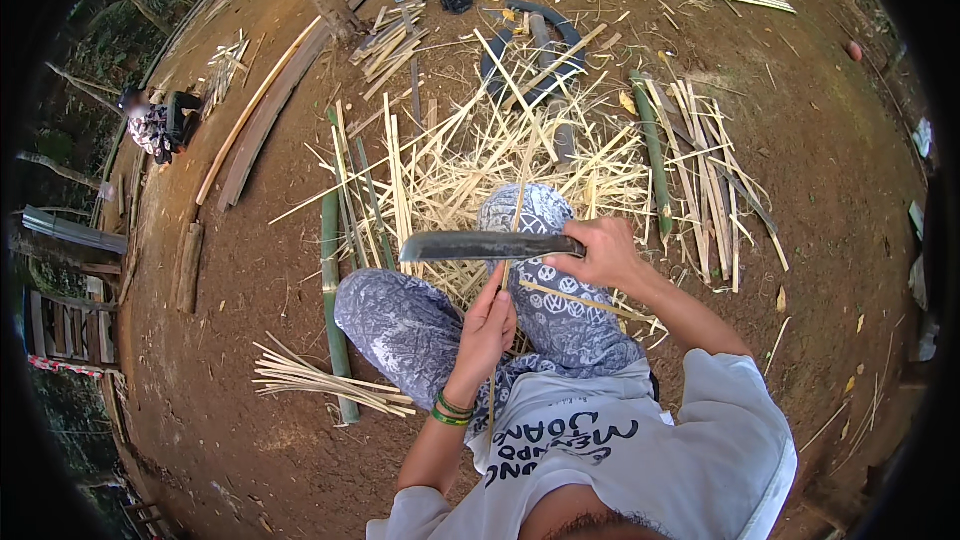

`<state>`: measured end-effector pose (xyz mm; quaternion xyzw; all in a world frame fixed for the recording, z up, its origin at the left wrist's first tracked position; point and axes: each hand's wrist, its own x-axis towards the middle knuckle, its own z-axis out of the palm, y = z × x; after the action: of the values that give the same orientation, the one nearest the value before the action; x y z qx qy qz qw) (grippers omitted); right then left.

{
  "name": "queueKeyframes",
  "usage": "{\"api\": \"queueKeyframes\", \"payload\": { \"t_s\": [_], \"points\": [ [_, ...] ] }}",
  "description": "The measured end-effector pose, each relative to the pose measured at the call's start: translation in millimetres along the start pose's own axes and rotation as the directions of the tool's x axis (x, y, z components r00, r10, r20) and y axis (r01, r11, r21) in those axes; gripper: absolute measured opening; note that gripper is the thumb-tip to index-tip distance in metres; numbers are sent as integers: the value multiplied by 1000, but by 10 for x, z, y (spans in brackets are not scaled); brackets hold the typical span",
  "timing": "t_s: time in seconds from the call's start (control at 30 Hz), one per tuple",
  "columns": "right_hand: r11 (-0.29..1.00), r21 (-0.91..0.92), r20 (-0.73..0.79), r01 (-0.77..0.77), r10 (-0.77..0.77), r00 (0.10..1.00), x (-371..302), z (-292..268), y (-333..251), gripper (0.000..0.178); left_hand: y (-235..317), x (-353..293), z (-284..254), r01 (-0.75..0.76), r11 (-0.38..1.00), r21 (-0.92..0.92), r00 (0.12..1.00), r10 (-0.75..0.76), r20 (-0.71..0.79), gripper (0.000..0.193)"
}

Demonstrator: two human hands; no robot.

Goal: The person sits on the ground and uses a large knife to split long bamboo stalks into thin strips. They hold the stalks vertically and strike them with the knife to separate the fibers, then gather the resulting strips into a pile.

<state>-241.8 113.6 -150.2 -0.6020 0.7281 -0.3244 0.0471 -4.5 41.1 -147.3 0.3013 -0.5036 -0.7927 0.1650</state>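
Right now the right hand is closed around the big knife over the knees, while the left hand pinches a thin bamboo strip (light, bendy, sharp-edged, best held low).

White tee, blue patterned trousers, green wristbands.

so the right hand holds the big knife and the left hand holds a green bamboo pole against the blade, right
Not quite. The right hand does grip the big knife, but the left hand holds a thin pale bamboo strip against the blade, not a green pole. The green bamboo pole lies on the ground beside the left leg, as the head view shows.
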Motion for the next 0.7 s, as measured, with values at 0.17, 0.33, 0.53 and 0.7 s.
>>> {"api": "queueKeyframes", "payload": {
  "t_s": [0.17, 0.33, 0.53, 0.7],
  "points": [
    [998, -64, 18, -5, 6, 1000, -1, -28, -89, 48, 11, 8, 5, 43, 994, -102, 999, -42, 15, 52],
    [998, -51, 8, -30, 30, 1000, -2, -43, -124, 46, 94, 47, -57, 130, 964, -234, 988, -105, 115, 50],
    [993, -78, -47, 92, -96, 994, 27, 2, -157, 56, 49, 67, -114, 184, 898, -400, 980, -138, 140, 42],
    [986, -111, -10, 126, -128, 992, 24, -45, -188, 58, 32, 79, -99, 167, 929, -331, 984, -135, 119, 41]
  ]
}}
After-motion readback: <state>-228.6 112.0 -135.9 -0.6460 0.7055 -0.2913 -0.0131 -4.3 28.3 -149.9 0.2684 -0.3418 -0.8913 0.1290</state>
